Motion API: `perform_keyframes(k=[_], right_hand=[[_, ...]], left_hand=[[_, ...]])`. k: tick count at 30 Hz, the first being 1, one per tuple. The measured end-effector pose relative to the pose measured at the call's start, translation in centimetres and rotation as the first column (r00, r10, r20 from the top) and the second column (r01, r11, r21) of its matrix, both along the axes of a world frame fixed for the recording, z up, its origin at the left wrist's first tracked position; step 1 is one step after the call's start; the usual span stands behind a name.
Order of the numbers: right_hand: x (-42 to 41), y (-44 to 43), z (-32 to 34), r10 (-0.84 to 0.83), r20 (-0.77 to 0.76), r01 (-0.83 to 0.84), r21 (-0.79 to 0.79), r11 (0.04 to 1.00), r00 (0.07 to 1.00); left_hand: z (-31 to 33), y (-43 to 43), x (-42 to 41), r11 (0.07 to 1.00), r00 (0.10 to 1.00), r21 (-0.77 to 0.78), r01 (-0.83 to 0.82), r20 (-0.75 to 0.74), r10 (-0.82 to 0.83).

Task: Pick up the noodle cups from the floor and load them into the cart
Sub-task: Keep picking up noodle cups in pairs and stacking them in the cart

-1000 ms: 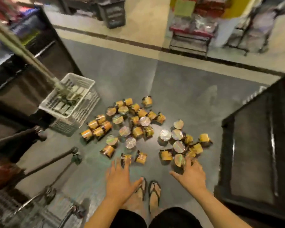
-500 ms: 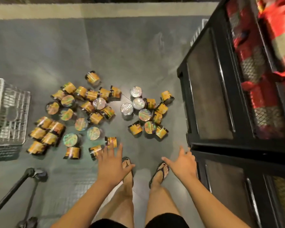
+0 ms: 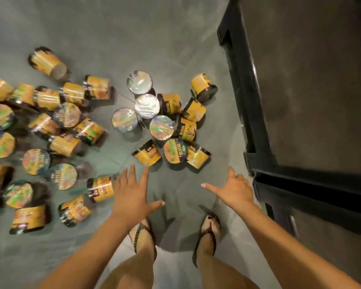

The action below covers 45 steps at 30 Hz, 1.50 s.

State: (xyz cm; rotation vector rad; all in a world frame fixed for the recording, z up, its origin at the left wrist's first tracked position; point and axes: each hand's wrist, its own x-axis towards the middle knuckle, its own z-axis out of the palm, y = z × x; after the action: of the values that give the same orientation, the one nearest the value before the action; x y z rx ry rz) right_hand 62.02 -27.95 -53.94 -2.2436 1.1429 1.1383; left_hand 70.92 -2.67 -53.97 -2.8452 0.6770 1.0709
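**Noodle cups on floor, both hands empty, none yet lifted**

Item: noodle cups (image 3: 165, 124), yellow-sided with foil lids, many in number. Location: scattered over the grey floor (image 3: 117, 34) in two loose groups. The larger group spreads across the left side, blurred; the smaller sits at centre, near the black shelf unit (image 3: 258, 113) at right. Some cups stand upright with lids facing up, others lie on their sides, several touching one another. The jumble reads as spilled stock rather than a deliberate arrangement.

Left hand (image 3: 131, 195): spread wide, palm down, fingers splayed, gripping nothing. It hangs above the floor between a toppled cup (image 3: 101, 189) on its left and a tipped cup (image 3: 147, 155) just past its fingertips. Judged purpose: reaching for one of these nearest cups.

Right hand (image 3: 233, 189): thumb stretched inward, fingers partly curled and foreshortened, gripping nothing. It hangs beside the lower corner of the shelf unit, short of the centre group.

Feet in sandals (image 3: 206, 228) stand just behind both hands, so the person is bending over the cups.

Cart: not in view. Progress judged: at the first pick, all visible cups lying on the floor.
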Motion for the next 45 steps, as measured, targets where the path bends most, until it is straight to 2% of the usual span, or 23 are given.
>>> perform_keyframes(k=[6,10,14,20,23,27,31,34,37,39,41,45], right_hand=[[2.0,-3.2,-15.2,0.031,0.141,-0.027,-0.034,0.999,0.989],[3.3,-4.7,-22.2,0.046,0.247,-0.019,-0.108,0.994,0.968],[4.7,-5.5,-27.0,0.110,0.249,-0.080,-0.125,0.989,0.962],[4.5,-5.6,-29.3,0.160,0.319,-0.118,-0.146,0.982,0.934],[4.4,-5.7,-30.0,0.049,0.373,-0.032,-0.050,0.998,0.927],[3.8,-5.8,-30.7,-0.289,0.446,0.185,0.263,0.947,0.847],[1.8,-5.4,-31.8,-0.362,0.546,0.212,0.319,0.924,0.755],[0.6,-5.0,-31.8,-0.290,0.638,0.157,0.257,0.954,0.714],[-0.3,-4.9,-31.3,0.014,0.711,-0.025,0.005,1.000,0.703],[-0.8,-4.9,-31.2,0.232,0.690,-0.166,-0.162,0.973,0.685],[-1.2,-4.9,-31.1,0.345,0.624,-0.249,-0.239,0.938,0.701],[-1.1,-4.2,-30.7,0.396,0.511,-0.281,-0.289,0.915,0.763]], left_hand=[[-15.9,-3.5,2.7,0.983,0.975,-0.101,0.153,0.179,-0.133],[-23.1,-5.2,3.8,0.948,0.931,-0.153,0.280,0.286,-0.229],[-27.6,-6.4,5.0,0.912,0.868,-0.147,0.383,0.397,-0.300],[-29.7,-7.5,4.2,0.897,0.863,-0.269,0.350,0.465,-0.197],[-30.5,-7.7,4.2,0.873,0.838,-0.260,0.413,0.484,-0.253],[-30.8,-8.2,4.1,0.884,0.826,-0.210,0.417,0.493,-0.272],[-31.5,-7.6,3.4,0.865,0.811,-0.214,0.453,0.503,-0.300],[-31.7,-6.9,3.5,0.855,0.812,-0.246,0.456,0.509,-0.286],[-31.5,-6.7,3.7,0.866,0.836,-0.274,0.418,0.489,-0.248],[-31.4,-6.6,3.5,0.870,0.854,-0.303,0.388,0.473,-0.216],[-31.6,-6.3,3.2,0.869,0.862,-0.325,0.374,0.469,-0.195],[-32.0,-6.0,3.2,0.872,0.874,-0.354,0.338,0.462,-0.152]])
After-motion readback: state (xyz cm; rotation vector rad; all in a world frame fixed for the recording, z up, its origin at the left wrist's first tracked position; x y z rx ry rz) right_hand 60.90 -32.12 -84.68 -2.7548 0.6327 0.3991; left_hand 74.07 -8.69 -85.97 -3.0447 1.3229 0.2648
